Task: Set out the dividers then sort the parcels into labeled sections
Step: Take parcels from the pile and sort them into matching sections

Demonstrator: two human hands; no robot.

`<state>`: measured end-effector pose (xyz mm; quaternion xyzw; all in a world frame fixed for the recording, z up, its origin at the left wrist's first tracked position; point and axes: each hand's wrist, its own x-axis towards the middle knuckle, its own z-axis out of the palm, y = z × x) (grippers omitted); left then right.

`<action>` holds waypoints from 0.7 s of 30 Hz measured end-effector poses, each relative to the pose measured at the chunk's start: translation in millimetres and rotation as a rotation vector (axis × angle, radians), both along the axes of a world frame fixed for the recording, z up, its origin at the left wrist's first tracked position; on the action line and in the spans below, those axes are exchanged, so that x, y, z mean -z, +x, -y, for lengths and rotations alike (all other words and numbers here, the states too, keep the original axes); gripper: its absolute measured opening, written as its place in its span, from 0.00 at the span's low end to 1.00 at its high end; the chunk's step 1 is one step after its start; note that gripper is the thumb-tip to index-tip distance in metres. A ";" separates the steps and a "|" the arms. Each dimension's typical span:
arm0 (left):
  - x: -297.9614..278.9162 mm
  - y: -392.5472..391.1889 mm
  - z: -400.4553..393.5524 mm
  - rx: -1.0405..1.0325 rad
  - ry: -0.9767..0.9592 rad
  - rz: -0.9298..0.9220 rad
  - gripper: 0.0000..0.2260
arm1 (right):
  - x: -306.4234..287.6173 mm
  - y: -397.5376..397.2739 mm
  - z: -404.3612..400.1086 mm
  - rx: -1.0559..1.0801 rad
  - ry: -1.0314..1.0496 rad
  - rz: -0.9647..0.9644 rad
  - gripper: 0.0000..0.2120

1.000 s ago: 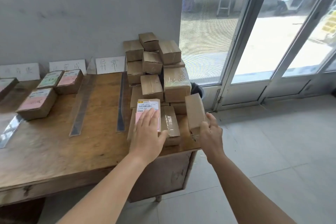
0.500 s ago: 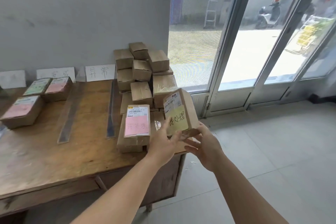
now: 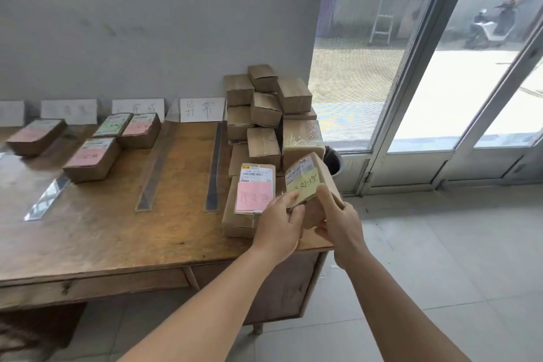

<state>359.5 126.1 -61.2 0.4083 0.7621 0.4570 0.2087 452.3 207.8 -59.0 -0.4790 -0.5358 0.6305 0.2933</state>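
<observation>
parcel (image 3: 313, 185) at centre frame is gripped by left hand (image 3: 279, 226) and right hand (image 3: 342, 222), tilted so its yellow label (image 3: 302, 187) probably reads clearly.

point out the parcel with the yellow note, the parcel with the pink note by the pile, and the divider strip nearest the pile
parcel with the yellow note (image 3: 304, 185), head view, on the yellow note
parcel with the pink note (image 3: 253, 196), head view, on the pink note
divider strip (image 3: 214, 167), head view, mid-length
</observation>
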 end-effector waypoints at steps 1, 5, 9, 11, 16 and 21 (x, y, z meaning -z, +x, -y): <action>2.3 -0.9 1.2 0.005 -0.010 0.000 0.18 | 0.1 -2.2 -1.4 0.024 -0.005 0.014 0.38; 6.3 -2.2 1.1 -0.001 -0.041 -0.026 0.19 | 4.4 -10.0 -3.4 0.086 -0.026 0.031 0.30; 4.4 -18.7 6.7 -0.142 -0.019 -0.211 0.20 | 12.3 -11.1 -5.9 0.132 -0.047 -0.045 0.17; 11.8 -33.2 10.7 -0.265 -0.067 -0.287 0.21 | 18.6 -14.3 -8.0 0.121 -0.044 -0.016 0.19; 25.3 -53.1 13.3 -0.440 -0.234 -0.073 0.24 | 22.9 -24.0 -9.3 0.081 -0.010 0.060 0.20; 29.7 -61.0 14.2 -0.406 -0.272 0.124 0.21 | 29.0 -30.9 -12.0 0.033 0.006 0.124 0.19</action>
